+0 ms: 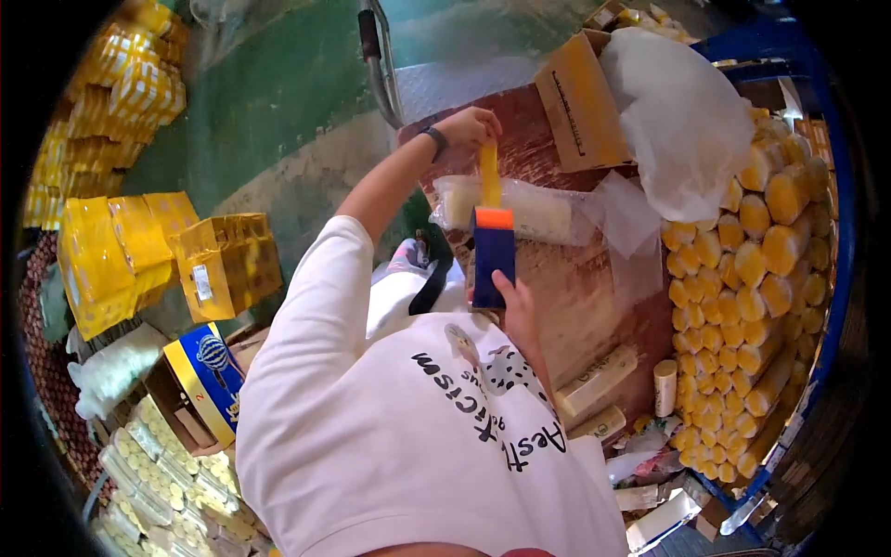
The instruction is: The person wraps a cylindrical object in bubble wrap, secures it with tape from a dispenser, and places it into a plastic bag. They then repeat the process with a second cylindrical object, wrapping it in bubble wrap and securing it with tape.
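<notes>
My right hand [522,311] grips the lower part of a dark blue tape dispenser [494,265] with an orange top edge. A strip of yellow tape [490,172] runs up from that edge to my left hand [471,127], whose fingers are pinched on its end. Under the tape, a whitish roll-shaped pack in clear plastic [543,215] lies across the worn reddish tabletop [575,297]. The dispenser covers part of the pack's near side.
A cardboard box [583,102] and a translucent plastic bag [682,121] stand at the table's far right. Stacked yellow-ended rolls [742,278] fill a blue-framed rack on the right. Wrapped packs [599,381] lie nearby. Yellow-taped boxes [223,265] sit on the left floor.
</notes>
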A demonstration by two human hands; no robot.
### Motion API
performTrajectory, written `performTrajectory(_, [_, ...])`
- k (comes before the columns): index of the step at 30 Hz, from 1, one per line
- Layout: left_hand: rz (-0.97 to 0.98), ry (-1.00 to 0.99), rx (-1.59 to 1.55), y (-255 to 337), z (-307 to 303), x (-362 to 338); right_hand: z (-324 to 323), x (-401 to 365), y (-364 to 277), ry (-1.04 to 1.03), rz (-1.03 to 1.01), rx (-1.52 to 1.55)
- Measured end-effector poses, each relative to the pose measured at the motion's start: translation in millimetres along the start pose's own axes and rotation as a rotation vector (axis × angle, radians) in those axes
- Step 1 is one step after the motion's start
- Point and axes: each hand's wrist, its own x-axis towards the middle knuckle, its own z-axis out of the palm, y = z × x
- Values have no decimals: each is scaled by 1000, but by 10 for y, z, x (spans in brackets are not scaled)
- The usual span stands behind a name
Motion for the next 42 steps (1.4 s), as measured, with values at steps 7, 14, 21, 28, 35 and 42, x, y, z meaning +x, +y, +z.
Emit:
performTrajectory(7, [-133, -47, -26, -170, 150, -343, 77, -210, 185, 27, 170, 166])
performTrajectory(14, [-85, -54, -43, -120, 366, -486, 47, -502, 220, 96, 180, 152])
performTrajectory(21, [263, -35, 62, 659, 325, -468, 64, -650, 79, 90, -23, 23])
performTrajectory(28, [412, 15, 757, 953, -194, -119, 478, -38, -262, 44, -97, 86])
performTrajectory(35, [-77, -80, 141, -147, -177, -68, 275, -38, 151, 66, -13, 39])
performTrajectory(42, [-193, -129, -49, -471, 154, -309, 180, -163, 495, 102, 63, 69])
